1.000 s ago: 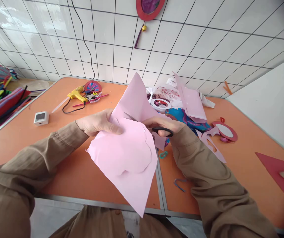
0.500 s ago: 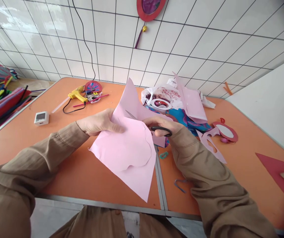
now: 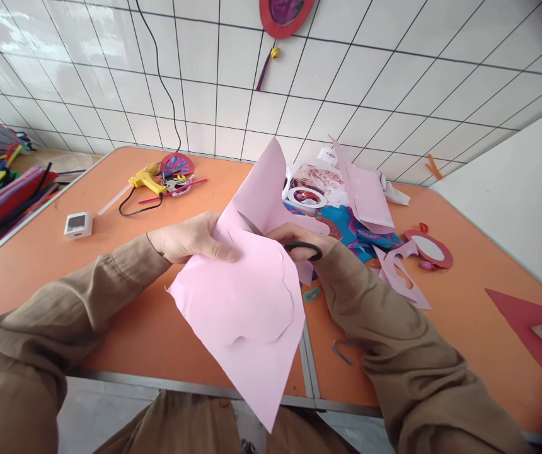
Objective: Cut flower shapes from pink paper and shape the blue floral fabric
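Note:
In front of me, above the table, is a pink sheet [image 3: 240, 296] that looks like paper or thin foam. A curved cut edge runs through its right and lower part, and its upper part bends up and away. My left hand [image 3: 193, 239] pinches the sheet at its left side, thumb on top and fingers hidden beneath. My right hand [image 3: 306, 239] grips a pair of scissors [image 3: 303, 247] by its black handles. One blade shows on the sheet near the fold, left of my right hand; the other blade is hidden.
On the orange table [image 3: 148, 340] lie a yellow glue gun [image 3: 148, 180] and a small white device [image 3: 78, 225] at left. A plastic bag [image 3: 318, 183], folded pink sheets [image 3: 368, 198], a pink cutout scrap [image 3: 406, 277] and a red-rimmed oval [image 3: 429, 249] lie at right. A tiled wall stands behind.
The pink sheet's lower corner has swung down toward me and its upper flap has shifted right. My right hand and the scissors have moved slightly left; my left hand keeps its hold.

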